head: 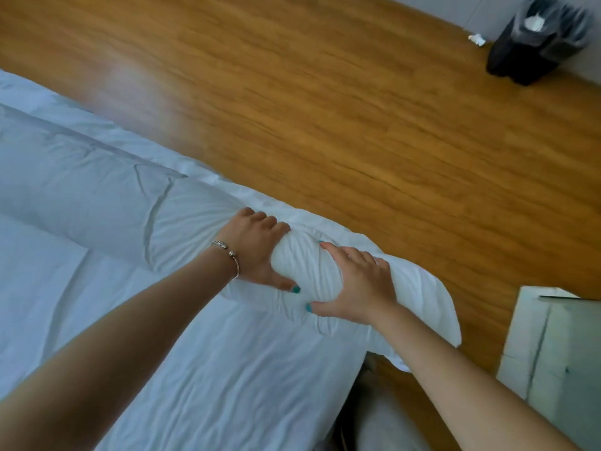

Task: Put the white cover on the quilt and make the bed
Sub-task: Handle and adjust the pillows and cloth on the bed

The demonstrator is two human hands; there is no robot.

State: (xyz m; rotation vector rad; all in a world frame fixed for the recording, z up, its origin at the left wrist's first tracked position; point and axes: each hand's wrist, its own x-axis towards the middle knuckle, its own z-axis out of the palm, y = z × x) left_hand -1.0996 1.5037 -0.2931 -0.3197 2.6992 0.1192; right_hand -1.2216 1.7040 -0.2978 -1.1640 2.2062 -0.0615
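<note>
Your left hand (257, 252) and right hand (353, 286) both have their fingers curled around the end of the rolled quilt (304, 268), at the bed's (227, 369) edge toward four o'clock. Keep the roll tight while you work the white cover (419, 288) over that end evenly.

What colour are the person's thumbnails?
Teal, on both thumbnails gripping the rolled quilt, seen in the head view.

Left hand (257, 247) and right hand (354, 283) grip the rolled quilt (302, 268) on the bed (227, 369); wooden floor (325, 109) beyond.
</note>
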